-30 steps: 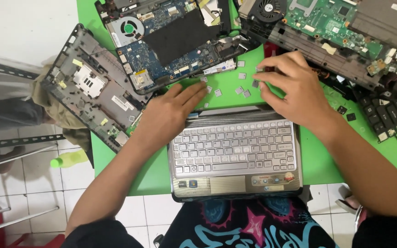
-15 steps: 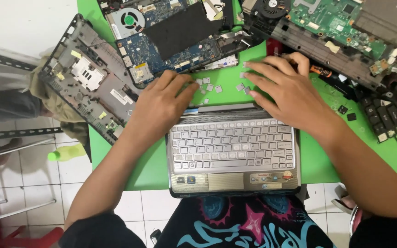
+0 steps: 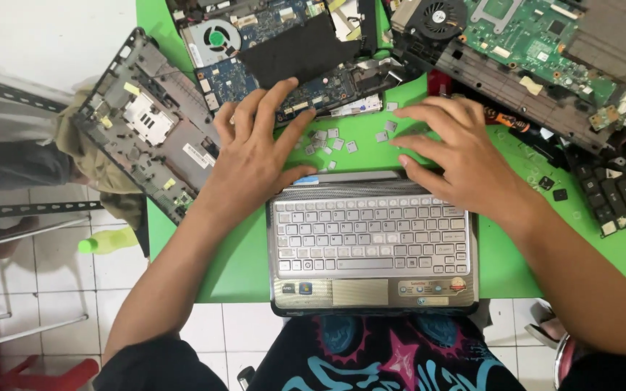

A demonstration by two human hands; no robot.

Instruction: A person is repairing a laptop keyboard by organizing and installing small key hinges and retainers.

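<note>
Green plastic tabletop (image 3: 255, 253) is seen under a small silver laptop base with a pale grey keyboard (image 3: 371, 235), set at the near edge, just in front of the person; both hands are placed at its far edge. The left hand (image 3: 259, 156) is laid flat with fingers spread apart, gripping nothing, thumb resting at the base's back corner; the right hand (image 3: 461, 156) is likewise held open, fingers splayed, fingertips (image 3: 400, 140) pressed to the green surface among the loose grey keycaps (image 3: 331, 139). As for progress, it is judged early to midway: keys appear already pulled, the keyboard looks mostly populated, though gaps cannot be told for certain; screen is absent from the base. Now the count: one silver base; roughly nine loose grey caps between the hands, some possibly hidden; two bare circuit boards, one blue (image 3: 284, 51), one green (image 3: 545, 36); two round cooling fans (image 3: 215, 38); one grey stripped laptop shell (image 3: 150, 123) at the left; one black keyboard with missing keys (image 3: 617, 192) at the right; two stray black caps (image 3: 552, 188) near it.
</note>
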